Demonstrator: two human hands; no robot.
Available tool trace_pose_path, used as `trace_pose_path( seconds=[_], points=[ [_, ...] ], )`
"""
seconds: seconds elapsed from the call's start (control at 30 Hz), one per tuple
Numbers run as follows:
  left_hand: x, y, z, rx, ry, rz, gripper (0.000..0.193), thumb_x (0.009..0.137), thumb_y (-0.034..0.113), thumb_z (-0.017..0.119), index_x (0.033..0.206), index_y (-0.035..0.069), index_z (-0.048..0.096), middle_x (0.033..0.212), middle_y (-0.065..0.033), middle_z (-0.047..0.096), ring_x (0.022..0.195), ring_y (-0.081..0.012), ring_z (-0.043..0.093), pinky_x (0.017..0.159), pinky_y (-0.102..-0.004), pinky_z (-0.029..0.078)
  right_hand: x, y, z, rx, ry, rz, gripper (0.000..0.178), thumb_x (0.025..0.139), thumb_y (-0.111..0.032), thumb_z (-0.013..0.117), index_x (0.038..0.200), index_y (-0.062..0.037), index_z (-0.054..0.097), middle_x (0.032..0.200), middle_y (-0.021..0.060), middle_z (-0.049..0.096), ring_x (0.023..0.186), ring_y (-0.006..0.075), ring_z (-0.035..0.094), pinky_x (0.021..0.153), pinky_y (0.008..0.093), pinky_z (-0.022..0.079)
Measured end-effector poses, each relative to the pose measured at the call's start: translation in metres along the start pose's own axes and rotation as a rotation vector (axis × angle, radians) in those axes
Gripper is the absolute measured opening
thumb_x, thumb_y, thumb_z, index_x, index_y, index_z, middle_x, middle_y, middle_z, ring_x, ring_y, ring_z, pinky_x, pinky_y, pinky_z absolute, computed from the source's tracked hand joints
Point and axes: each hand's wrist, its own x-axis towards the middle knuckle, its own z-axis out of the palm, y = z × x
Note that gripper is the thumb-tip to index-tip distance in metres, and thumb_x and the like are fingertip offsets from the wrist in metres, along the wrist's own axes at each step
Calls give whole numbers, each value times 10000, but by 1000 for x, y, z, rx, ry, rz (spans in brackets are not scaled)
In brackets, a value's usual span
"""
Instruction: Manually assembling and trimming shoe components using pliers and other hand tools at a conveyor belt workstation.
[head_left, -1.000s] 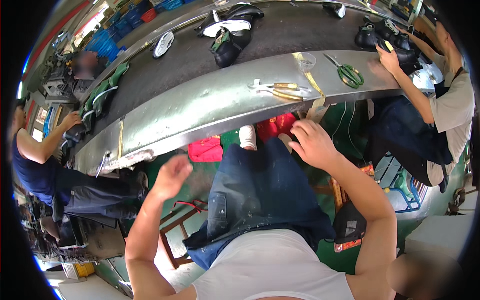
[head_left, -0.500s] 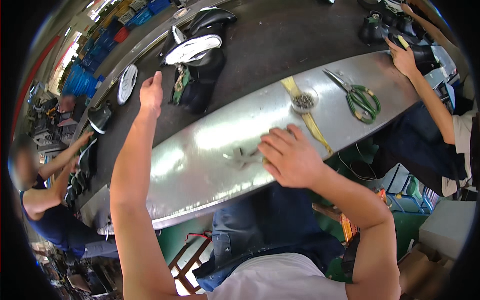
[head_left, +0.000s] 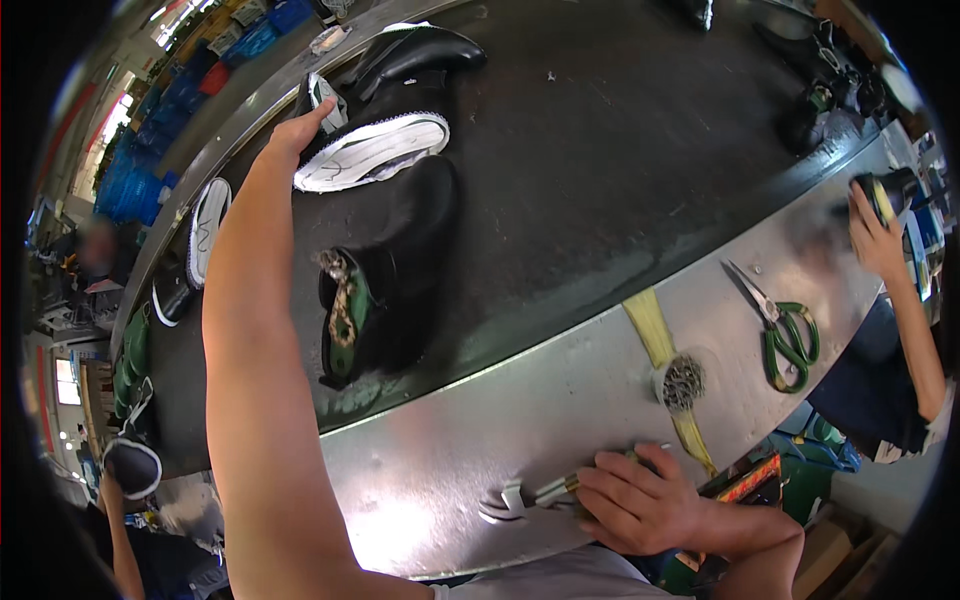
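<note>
My left hand [head_left: 300, 130] is stretched far forward over the work surface. Its thumb overlaps a partly hidden white-edged boot [head_left: 331, 92]; the fingers are out of sight, so a grip cannot be confirmed. Beside it lies a black boot with its white-edged sole [head_left: 380, 152] turned up. Another black boot [head_left: 405, 250], with a green and patterned lining at its opening, lies nearer me. In my right hand [head_left: 640, 500], fingers wrap round the handles of steel pincers [head_left: 512, 500], low over the metal ledge [head_left: 440, 450].
A clear cup of small nails [head_left: 684, 382] stands on a yellow strap [head_left: 650, 325]. Green-handled scissors [head_left: 790, 340] lie to its right. A co-worker's hand [head_left: 878, 235] holds a dark item at far right. Another boot sole [head_left: 208, 230] lies left of my forearm.
My left hand has reached forward to the far boots. The view has shifted, and the nearby boots look larger. The pincers in my right hand show more sharply.
</note>
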Motion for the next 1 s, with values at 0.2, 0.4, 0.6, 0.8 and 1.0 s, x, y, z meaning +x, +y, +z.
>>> trace_pose_path(
  seconds=[0.2, 0.4, 0.6, 0.8, 1.0],
  points=[
    [2, -21, -22, -116, -357, 59, 856, 770, 409, 804, 1400, -63, 467, 1280, -230, 623, 1076, -290, 658, 963, -385, 498, 0, -1, -2, -20, -47, 32, 289, 836, -344, 705, 1037, -137, 691, 1168, 42, 684, 1087, 208, 645, 1003, 445, 393],
    [-50, -92, -91, 111, -190, 129, 1098, 697, 367, 829, 1529, -68, 260, 1495, -253, 440, 1322, -306, 508, 1096, -352, 388, 8, -6, 1, 2, -24, 71, 386, 828, -379, 712, 1077, -87, 667, 1178, 69, 662, 1105, 239, 624, 1015, 466, 386],
    [-165, -184, -190, 105, -196, 27, 1003, 704, 342, 827, 1472, -106, 362, 1377, -227, 563, 1230, -283, 578, 1049, -333, 427, 5, -10, 5, -10, -33, 47, 513, 778, -388, 759, 1116, -28, 621, 1195, 126, 625, 1120, 322, 585, 987, 507, 403],
    [-371, -205, -281, 220, -258, -22, 656, 688, 222, 812, 1256, -54, 633, 1109, -130, 706, 977, -192, 650, 917, -322, 492, 3, -15, 9, -54, 69, 30, 521, 750, -307, 753, 1155, -25, 588, 1190, 144, 601, 1134, 343, 558, 997, 515, 385],
    [-537, -319, -274, -181, -39, -33, 793, 792, 241, 761, 1446, -64, 430, 1317, -225, 597, 1201, -319, 581, 1057, -419, 431, 7, -26, 12, -122, 148, -31, 512, 762, -299, 745, 1144, -1, 581, 1176, 167, 607, 1118, 365, 561, 979, 494, 402]
  ],
)
